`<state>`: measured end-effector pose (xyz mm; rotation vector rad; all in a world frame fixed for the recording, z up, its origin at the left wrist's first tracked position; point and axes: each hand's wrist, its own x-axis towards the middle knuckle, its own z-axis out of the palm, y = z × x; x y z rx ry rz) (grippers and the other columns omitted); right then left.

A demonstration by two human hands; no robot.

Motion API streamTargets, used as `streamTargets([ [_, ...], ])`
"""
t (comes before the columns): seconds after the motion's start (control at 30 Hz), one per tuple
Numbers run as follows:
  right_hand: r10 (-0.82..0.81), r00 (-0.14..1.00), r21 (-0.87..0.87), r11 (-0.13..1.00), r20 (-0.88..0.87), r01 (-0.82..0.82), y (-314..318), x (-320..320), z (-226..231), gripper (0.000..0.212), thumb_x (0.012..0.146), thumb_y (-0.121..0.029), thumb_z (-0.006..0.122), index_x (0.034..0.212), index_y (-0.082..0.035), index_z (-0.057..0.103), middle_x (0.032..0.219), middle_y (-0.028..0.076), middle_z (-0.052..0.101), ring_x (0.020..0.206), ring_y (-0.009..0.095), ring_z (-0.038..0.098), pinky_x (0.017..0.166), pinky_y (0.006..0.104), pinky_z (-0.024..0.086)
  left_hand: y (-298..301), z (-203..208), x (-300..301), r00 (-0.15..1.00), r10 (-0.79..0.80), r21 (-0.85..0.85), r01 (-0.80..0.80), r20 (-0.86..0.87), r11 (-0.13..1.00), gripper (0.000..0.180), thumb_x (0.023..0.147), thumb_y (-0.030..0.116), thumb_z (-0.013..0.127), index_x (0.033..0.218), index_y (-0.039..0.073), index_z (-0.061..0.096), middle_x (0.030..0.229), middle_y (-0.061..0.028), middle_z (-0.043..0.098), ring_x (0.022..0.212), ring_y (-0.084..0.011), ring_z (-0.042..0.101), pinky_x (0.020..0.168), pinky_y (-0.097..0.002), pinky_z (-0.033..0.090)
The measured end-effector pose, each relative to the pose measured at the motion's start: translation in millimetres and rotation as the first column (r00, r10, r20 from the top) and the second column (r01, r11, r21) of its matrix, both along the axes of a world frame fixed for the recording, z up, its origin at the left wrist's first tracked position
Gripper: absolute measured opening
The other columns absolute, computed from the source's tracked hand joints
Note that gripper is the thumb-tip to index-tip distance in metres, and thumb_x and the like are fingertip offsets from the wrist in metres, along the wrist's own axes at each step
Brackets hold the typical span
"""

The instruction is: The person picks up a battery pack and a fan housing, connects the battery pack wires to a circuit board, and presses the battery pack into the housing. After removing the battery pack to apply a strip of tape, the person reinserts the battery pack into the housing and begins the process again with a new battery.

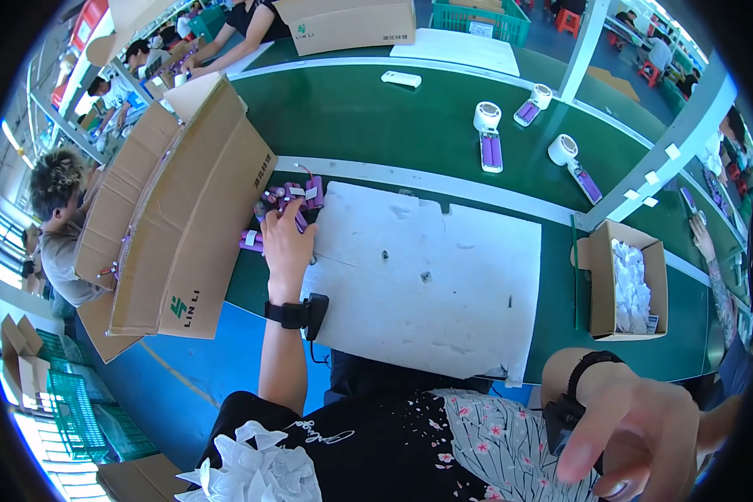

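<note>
My left hand [286, 247] reaches to a small pile of purple battery packs [313, 192] with wires and white labels, beside the large carton. Its fingers are bent over the pile, with a purple cell between thumb and forefinger; the fingertips are partly hidden. My right hand [636, 418] is raised close to the camera at the lower right, fingers apart, and nothing shows in it. Between the hands lies a worn white foam sheet [427, 284] on the green bench. A bunch of white paper-like pieces [259, 468] rests by my lap at the lower left.
A tall open carton [201, 217] stands at the left. A small carton [602, 293] holding white pieces is at the right. On the conveyor [343, 109] lie white round-headed devices [490, 138] with purple cells and a white cover [401, 79]. Other people work around.
</note>
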<state>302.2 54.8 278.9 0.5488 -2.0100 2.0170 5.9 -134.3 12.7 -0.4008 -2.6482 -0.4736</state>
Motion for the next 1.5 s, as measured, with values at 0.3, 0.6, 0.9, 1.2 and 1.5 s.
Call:
streamTargets([
  [0.3, 0.071, 0.953, 0.076, 0.996, -0.296, -0.051, 30, 32, -32, 0.03, 0.08, -0.018, 0.07, 0.109, -0.02, 0.063, 0.127, 0.0, 0.043, 0.107, 0.019, 0.047, 0.089, 0.0336, 0.042, -8, 25, 12, 0.953, -0.259, 0.415, 0.174, 0.159, 0.893, 0.046, 0.073, 0.005, 0.073, 0.117, 0.008, 0.06, 0.101, -0.0148, 0.065, 0.093, -0.0292, 0.062, 0.083, -0.0339, 0.049],
  [0.6, -0.392, 0.732, -0.323, 0.914, -0.557, 0.244, 70, -8, -77, 0.049, 0.087, -0.004, 0.054, 0.134, -0.01, 0.038, 0.09, 0.01, 0.055, 0.072, 0.02, 0.053, 0.062, 0.0301, 0.042, 26, 72, 39, 0.74, -0.644, 0.976, 0.086, -0.196, -0.198, 0.038, 0.092, 0.009, 0.054, 0.129, 0.006, 0.046, 0.115, -0.0182, 0.058, 0.097, -0.0239, 0.062, 0.089, -0.0392, 0.048],
  [0.9, -0.556, 0.809, 0.194, 0.829, 0.188, 0.525, 117, -200, -252, 0.027, 0.088, -0.028, 0.06, 0.081, -0.002, 0.06, 0.058, 0.005, 0.059, 0.049, 0.015, 0.057, 0.046, 0.0283, 0.042, 197, 17, 2, 0.15, -0.984, 0.968, -0.215, -0.096, -0.127, 0.029, 0.094, 0.014, 0.047, 0.121, 0.005, 0.049, 0.112, -0.0159, 0.058, 0.1, -0.0223, 0.058, 0.086, -0.0368, 0.048],
  [1.2, -0.793, 0.599, 0.424, 0.507, -0.112, 0.75, 115, -241, -303, 0.029, 0.091, -0.024, 0.049, 0.089, 0.002, 0.062, 0.069, 0.02, 0.061, 0.064, 0.038, 0.061, 0.059, 0.0416, 0.047, 228, -49, -26, 0.349, -0.936, 0.987, -0.159, 0.049, -0.007, 0.023, 0.094, 0.017, 0.049, 0.112, 0.007, 0.059, 0.101, -0.0056, 0.06, 0.093, -0.0138, 0.057, 0.079, -0.0285, 0.048],
  [1.5, -0.763, 0.643, 0.43, 0.603, 0.063, 0.673, 117, -233, -304, 0.027, 0.092, -0.019, 0.042, 0.091, 0.002, 0.06, 0.065, 0.02, 0.059, 0.058, 0.036, 0.06, 0.056, 0.0407, 0.046, 242, -50, -24, 0.355, -0.934, 0.997, 0.046, 0.04, 0.061, 0.018, 0.092, 0.018, 0.056, 0.101, 0.003, 0.062, 0.082, -0.001, 0.061, 0.074, -0.0062, 0.054, 0.067, -0.0216, 0.045],
])
